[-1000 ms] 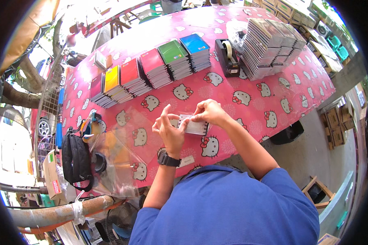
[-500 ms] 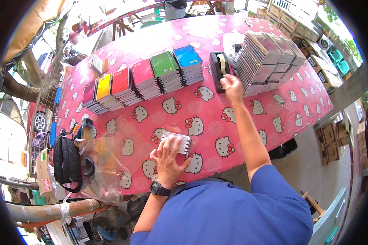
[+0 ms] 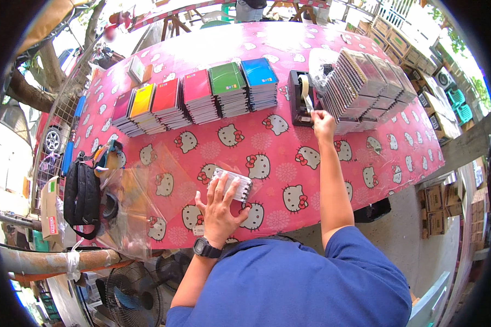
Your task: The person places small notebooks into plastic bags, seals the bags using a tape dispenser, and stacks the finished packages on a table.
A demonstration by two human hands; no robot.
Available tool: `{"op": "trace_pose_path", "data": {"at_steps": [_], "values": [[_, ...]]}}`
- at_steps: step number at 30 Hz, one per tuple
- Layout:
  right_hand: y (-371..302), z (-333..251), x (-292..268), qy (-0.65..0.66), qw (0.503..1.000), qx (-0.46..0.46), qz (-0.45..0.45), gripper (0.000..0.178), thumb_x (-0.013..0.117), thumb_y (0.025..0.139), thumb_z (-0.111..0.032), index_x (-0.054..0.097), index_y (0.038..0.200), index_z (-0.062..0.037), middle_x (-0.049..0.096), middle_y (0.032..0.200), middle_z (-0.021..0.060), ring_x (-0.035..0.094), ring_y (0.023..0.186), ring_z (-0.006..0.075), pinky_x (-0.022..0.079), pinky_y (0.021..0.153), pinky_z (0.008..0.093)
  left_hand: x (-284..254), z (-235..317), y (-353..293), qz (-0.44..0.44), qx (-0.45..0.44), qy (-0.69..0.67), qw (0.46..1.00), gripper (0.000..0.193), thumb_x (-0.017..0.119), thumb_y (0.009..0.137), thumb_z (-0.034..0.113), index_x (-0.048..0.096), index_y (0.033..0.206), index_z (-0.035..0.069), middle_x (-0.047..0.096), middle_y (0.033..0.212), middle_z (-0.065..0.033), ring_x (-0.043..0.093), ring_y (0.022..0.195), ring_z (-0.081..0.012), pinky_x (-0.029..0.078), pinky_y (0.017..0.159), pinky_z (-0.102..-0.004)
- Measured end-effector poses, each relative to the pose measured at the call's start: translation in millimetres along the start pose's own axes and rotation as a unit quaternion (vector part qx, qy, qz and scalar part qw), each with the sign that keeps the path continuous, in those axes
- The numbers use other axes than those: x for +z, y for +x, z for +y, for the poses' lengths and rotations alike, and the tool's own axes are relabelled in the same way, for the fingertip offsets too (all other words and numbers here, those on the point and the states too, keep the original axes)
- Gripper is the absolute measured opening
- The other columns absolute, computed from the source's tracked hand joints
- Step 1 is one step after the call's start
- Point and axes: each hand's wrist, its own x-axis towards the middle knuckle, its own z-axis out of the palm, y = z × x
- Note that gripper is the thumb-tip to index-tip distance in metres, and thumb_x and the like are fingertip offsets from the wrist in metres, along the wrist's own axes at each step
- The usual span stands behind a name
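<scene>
My left hand (image 3: 221,210) lies spread with its fingers over a small stack of spiral notebooks (image 3: 235,184) near the front of the table. A clear plastic sheet or bag shows around that stack. My right hand (image 3: 324,121) is out at the black tape dispenser (image 3: 300,111), its thumb and finger pinching the end of a strip of tape (image 3: 309,101). The strip runs from the roll (image 3: 304,84) to my fingertips. Beside that hand, on the right, stand tall piles of plastic-wrapped notebooks (image 3: 360,90).
A row of notebook stacks with coloured covers (image 3: 195,87) stands across the table's far side. Clear plastic bags (image 3: 131,201) and a black bag (image 3: 83,197) lie at the left. The pink cartoon-cat tablecloth (image 3: 278,212) covers the table. An electric fan (image 3: 131,294) stands below.
My right hand has shifted slightly right at the dispenser, and a strip of tape now shows between roll and fingers. My left hand stays on the small notebooks. The view has shifted a little.
</scene>
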Motion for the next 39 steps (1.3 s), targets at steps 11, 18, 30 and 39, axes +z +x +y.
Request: {"op": "trace_pose_path", "data": {"at_steps": [11, 18, 30, 39], "values": [[-75, -131, 15, 0.183, 0.766, 0.028, -0.615, 0.02, 0.067, 0.081, -0.023, 0.066, 0.086, -0.0043, 0.059, 0.074, -0.0029, 0.05, 0.062, 0.0064, 0.04, 0.054, 0.0241, -6, -3, -2, -0.016, -0.019, -0.009, 1.0, 0.075, 0.073, 0.063, 0.04, 0.045, 0.132, 0.028, 0.026, 0.146, -0.0054, 0.012, 0.137, -0.0323, 0.011, 0.101, -0.0638], [-131, -242, 41, -0.176, 0.566, -0.339, -0.731, 0.031, 0.072, 0.069, -0.03, 0.063, 0.073, 0.0002, 0.059, 0.058, 0.0069, 0.056, 0.05, 0.0156, 0.045, 0.049, 0.0297, -17, -5, 0, -0.033, -0.021, -0.006, 0.999, 0.076, 0.073, 0.063, 0.039, 0.043, 0.132, 0.035, 0.019, 0.149, -0.0066, 0.005, 0.137, -0.0391, 0.012, 0.1, -0.0675], [-145, -66, 55, -0.016, 0.773, -0.042, -0.633, 0.038, 0.063, 0.082, -0.039, 0.06, 0.092, -0.0024, 0.056, 0.081, 0.0012, 0.048, 0.076, 0.0098, 0.042, 0.069, 0.0283, -11, -21, -1, -0.049, 0.037, -0.039, 0.997, 0.089, 0.072, 0.063, 0.048, 0.037, 0.138, 0.015, 0.017, 0.149, -0.0145, 0.002, 0.137, -0.0412, -0.001, 0.101, -0.0668], [-184, -78, -23, -0.024, 0.932, 0.018, -0.361, 0.026, 0.071, 0.077, -0.026, 0.063, 0.081, -0.0012, 0.061, 0.071, 0.0038, 0.055, 0.065, 0.011, 0.045, 0.06, 0.0273, -18, -24, 53, -0.123, 0.22, 0.096, 0.963, 0.093, 0.071, 0.069, 0.028, 0.018, 0.145, 0.019, 0.036, 0.135, -0.0104, 0.027, 0.128, -0.0288, 0.003, 0.101, -0.0654]]}}
